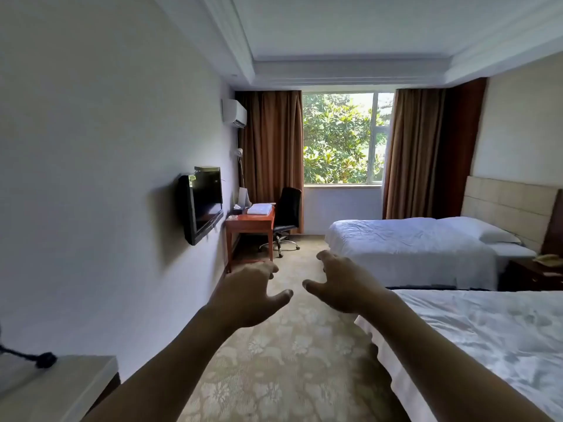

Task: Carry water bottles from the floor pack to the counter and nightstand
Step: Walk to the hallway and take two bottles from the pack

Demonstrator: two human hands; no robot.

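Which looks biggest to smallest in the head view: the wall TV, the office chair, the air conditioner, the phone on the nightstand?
1. Wall TV
2. Office chair
3. Air conditioner
4. Phone, cut by the frame edge

The TV hangs nearer the camera, so its lead is apparent only.

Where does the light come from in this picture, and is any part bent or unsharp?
Head view: daylight enters through the window, overexposed at its top; wide-angle lens bends the ceiling and left wall; both hands, left and right, look slightly soft.
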